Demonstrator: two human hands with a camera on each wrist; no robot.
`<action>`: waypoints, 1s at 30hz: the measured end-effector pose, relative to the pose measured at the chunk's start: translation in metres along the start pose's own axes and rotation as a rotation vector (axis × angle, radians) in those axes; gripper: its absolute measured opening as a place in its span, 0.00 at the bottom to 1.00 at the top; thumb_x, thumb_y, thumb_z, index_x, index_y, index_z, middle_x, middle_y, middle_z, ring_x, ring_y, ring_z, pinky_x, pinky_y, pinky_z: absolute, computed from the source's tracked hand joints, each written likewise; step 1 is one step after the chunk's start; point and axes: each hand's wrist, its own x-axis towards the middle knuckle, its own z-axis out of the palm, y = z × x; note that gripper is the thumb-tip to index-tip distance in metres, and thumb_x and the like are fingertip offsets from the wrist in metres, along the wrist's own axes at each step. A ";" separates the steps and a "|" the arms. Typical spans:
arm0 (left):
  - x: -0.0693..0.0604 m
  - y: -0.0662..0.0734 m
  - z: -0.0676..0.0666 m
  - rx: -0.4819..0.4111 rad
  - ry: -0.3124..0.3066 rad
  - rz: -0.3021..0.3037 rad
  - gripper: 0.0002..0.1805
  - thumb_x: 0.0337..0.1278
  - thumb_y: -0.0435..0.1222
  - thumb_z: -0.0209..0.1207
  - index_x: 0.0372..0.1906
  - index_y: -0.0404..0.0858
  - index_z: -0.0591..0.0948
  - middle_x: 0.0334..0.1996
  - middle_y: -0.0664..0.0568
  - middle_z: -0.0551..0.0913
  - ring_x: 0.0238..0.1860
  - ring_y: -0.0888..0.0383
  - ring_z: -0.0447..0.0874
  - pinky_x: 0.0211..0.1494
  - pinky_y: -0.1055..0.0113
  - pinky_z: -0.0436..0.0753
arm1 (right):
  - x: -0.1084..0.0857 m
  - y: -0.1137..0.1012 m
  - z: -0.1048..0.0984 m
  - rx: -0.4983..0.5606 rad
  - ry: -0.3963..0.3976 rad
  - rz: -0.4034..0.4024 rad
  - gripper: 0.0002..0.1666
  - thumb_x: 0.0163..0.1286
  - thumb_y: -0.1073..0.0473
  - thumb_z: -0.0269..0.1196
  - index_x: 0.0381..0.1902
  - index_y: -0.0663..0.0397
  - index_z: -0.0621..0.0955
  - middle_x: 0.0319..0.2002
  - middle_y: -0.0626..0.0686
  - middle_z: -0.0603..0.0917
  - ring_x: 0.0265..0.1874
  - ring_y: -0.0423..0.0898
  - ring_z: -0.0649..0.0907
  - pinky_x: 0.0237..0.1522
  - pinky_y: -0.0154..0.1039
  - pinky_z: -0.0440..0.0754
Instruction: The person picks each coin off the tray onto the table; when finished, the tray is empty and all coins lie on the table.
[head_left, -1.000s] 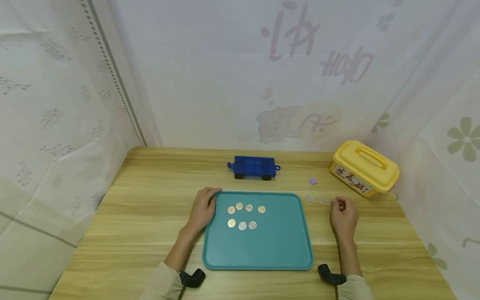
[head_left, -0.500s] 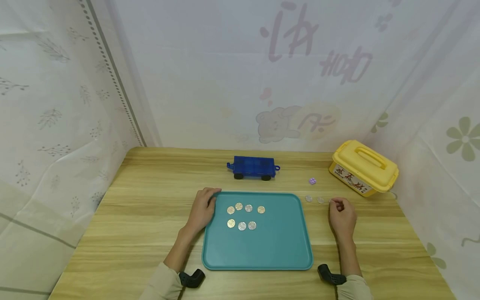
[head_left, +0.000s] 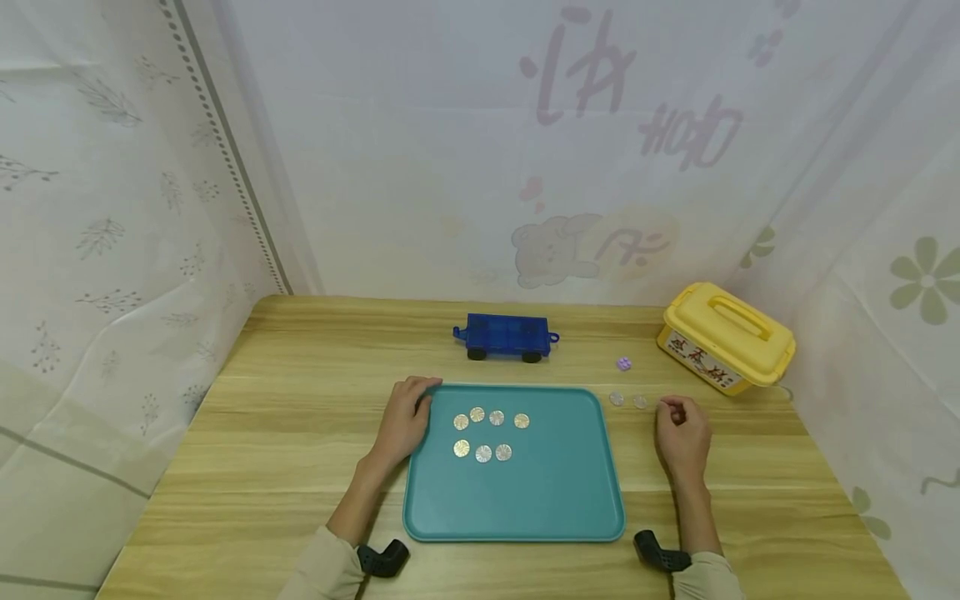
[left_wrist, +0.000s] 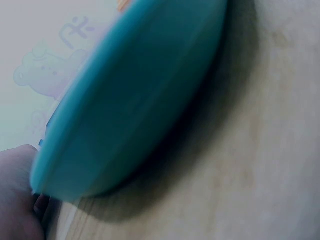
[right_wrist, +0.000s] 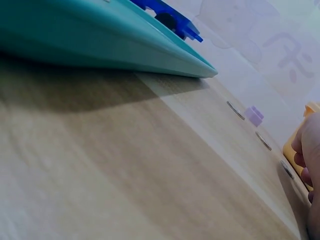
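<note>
A teal tray (head_left: 540, 500) holds several round coins, some gold (head_left: 461, 448), some silver (head_left: 503, 452). My left hand (head_left: 402, 421) rests relaxed against its upper left corner; in the left wrist view part of that hand (left_wrist: 17, 192) touches the tray wall (left_wrist: 130, 95). Right of the tray, two silver coins (head_left: 617, 398) (head_left: 640, 402) lie on the table. Beside them my right hand (head_left: 684, 437) has bent fingers. The right wrist view shows a third coin (right_wrist: 287, 169) right by the fingers of that hand (right_wrist: 311, 155); whether they pinch it is hidden.
Behind the tray stands a blue wheeled cart (head_left: 507, 335). A small purple piece (head_left: 624, 364) lies behind the loose coins. At the back right is a yellow lidded box (head_left: 727, 336) with a handle. Patterned cloth (head_left: 420, 167) hangs along the table's back and sides.
The right hand's fingertips have shifted slightly and now cover most of the third coin in the head view. The left hand, the tray and its coins have stayed put.
</note>
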 end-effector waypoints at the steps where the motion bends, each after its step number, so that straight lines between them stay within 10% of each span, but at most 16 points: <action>1: 0.000 0.000 0.000 0.000 -0.002 -0.001 0.18 0.67 0.25 0.53 0.57 0.38 0.82 0.52 0.46 0.82 0.53 0.48 0.74 0.57 0.51 0.77 | -0.001 0.000 0.000 -0.002 0.000 -0.009 0.07 0.67 0.66 0.62 0.37 0.65 0.84 0.30 0.59 0.82 0.27 0.28 0.71 0.33 0.23 0.67; 23: 0.000 0.000 0.001 -0.004 -0.006 -0.010 0.17 0.68 0.25 0.53 0.57 0.38 0.83 0.52 0.45 0.82 0.52 0.47 0.74 0.56 0.51 0.77 | -0.023 -0.052 0.029 0.152 -0.172 -0.104 0.08 0.66 0.65 0.67 0.42 0.62 0.84 0.34 0.55 0.82 0.35 0.36 0.73 0.40 0.28 0.69; 30: 0.001 0.000 0.000 -0.002 0.000 -0.006 0.17 0.68 0.25 0.53 0.56 0.38 0.83 0.52 0.45 0.82 0.51 0.47 0.74 0.55 0.52 0.77 | -0.034 -0.072 0.041 0.157 -0.297 -0.256 0.10 0.63 0.68 0.68 0.42 0.65 0.84 0.34 0.57 0.84 0.37 0.46 0.76 0.42 0.33 0.72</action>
